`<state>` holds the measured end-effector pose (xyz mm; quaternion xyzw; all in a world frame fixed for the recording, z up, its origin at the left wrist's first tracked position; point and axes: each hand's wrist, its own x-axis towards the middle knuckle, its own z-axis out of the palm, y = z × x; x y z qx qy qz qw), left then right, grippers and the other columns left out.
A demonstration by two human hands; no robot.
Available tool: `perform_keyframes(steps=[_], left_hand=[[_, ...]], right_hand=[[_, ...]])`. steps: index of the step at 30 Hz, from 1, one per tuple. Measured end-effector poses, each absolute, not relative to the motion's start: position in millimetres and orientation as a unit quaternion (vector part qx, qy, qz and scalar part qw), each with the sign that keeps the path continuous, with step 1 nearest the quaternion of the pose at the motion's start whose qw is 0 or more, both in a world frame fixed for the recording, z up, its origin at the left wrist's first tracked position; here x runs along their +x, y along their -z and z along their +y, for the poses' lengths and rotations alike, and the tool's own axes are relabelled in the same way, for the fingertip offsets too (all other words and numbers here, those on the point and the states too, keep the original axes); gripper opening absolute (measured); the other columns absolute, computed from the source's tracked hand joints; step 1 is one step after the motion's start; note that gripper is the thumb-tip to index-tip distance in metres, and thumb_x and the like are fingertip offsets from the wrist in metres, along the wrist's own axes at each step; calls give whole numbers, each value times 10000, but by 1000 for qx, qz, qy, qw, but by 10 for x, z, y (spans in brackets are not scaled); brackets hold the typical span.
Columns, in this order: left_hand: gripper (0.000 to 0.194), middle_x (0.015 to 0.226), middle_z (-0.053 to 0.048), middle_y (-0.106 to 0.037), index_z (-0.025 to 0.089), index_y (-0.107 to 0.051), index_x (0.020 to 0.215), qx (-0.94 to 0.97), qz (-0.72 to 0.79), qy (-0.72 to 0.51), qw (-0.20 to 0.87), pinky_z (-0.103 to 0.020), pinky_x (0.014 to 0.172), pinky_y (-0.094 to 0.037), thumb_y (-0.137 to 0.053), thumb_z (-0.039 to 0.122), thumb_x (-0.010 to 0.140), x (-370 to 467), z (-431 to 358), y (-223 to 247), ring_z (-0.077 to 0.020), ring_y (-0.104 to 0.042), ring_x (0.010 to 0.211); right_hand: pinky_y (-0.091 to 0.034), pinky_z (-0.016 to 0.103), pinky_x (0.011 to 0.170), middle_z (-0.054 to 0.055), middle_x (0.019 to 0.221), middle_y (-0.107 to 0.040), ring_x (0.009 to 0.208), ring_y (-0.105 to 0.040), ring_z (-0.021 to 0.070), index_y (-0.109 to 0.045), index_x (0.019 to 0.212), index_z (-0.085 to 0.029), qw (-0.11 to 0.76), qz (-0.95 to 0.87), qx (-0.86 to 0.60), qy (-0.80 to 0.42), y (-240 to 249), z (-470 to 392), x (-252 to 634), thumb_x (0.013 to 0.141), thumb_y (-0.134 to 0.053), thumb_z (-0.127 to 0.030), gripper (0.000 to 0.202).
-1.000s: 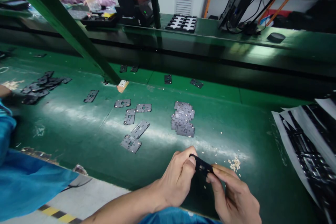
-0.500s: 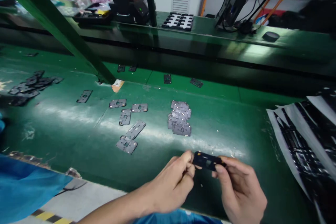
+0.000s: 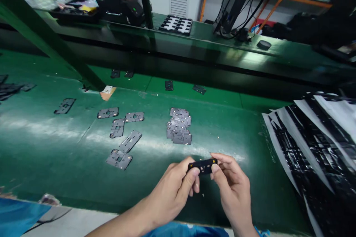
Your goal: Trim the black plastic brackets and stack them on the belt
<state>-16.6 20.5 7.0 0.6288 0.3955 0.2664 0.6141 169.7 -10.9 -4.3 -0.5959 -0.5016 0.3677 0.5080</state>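
Pale glare is streaking the glossy green tabletop (image 3: 150, 189) toward nine o'clock; shadow is darkening six o'clock, and far edges are possibly blurring.

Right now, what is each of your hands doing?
Left hand: closed on the left end of a black plate.
Right hand: pinching the plate's right end between thumb and fingers.
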Motion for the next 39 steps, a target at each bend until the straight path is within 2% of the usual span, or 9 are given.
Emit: perform_keyframes(steps=[3,7,13,17,24,29,33,39], left_hand=[[416,662,41,-548,226,-457,877,613,398,-255,633,-267,618,-430,-296,492,1154,-150,175,-46,-131,-538,574],[404,717,41,-485,239,-412,890,625,412,-230,622,-288,619,-364,-274,519,1146,-185,157,-69,-144,-457,622],[408,799,0,-518,240,-423,913,646,438,-165,603,-330,707,-373,-226,520,1134,-223,163,-168,-202,-498,763],[404,825,-3,-529,241,-438,927,658,443,-147,591,-344,751,-383,-221,510,1137,-233,162,-202,-212,-501,779],[371,868,-15,-563,238,-457,975,668,439,-129,587,-353,782,-404,-227,480,1137,-236,153,-160,-221,-524,820],[331,847,-7,-573,232,-483,950,651,430,-169,602,-326,759,-411,-278,415,1135,-237,145,-142,-201,-528,801],[310,740,22,-482,230,-451,854,606,428,-250,623,-291,648,-356,-312,332,1111,-199,137,-59,-167,-452,684],[372,677,50,-359,226,-427,815,549,425,-328,641,-270,552,-274,-316,389,1129,-136,130,95,-126,-343,568]], right_hand=[[-512,182,533,19,759,-733,582,-625,116,-795,995,-235,518,-482,-592,-386,48,-70,1684,984,-719,-311,108],[-449,172,506,14,769,-718,556,-558,93,-798,942,-238,546,-454,-577,-404,90,-57,1665,971,-747,-337,115],[-486,200,595,16,792,-703,644,-604,118,-775,899,-231,575,-413,-543,-452,192,-86,1677,949,-794,-371,150],[-490,215,649,11,827,-699,706,-617,129,-733,864,-229,586,-404,-529,-463,251,-115,1685,957,-789,-346,159],[-433,226,644,-32,758,-590,686,-510,126,-647,822,-234,592,-399,-507,-482,318,-118,1659,999,-733,-335,222],[-433,234,626,-29,722,-545,662,-485,133,-595,754,-221,594,-390,-527,-467,277,-115,1598,995,-720,-369,310],[-442,219,567,-16,718,-573,616,-509,125,-644,772,-211,576,-395,-551,-457,249,-166,1590,968,-749,-369,273],[-506,200,565,21,789,-664,644,-627,132,-719,851,-206,557,-401,-582,-436,259,-237,1604,943,-793,-329,170]])
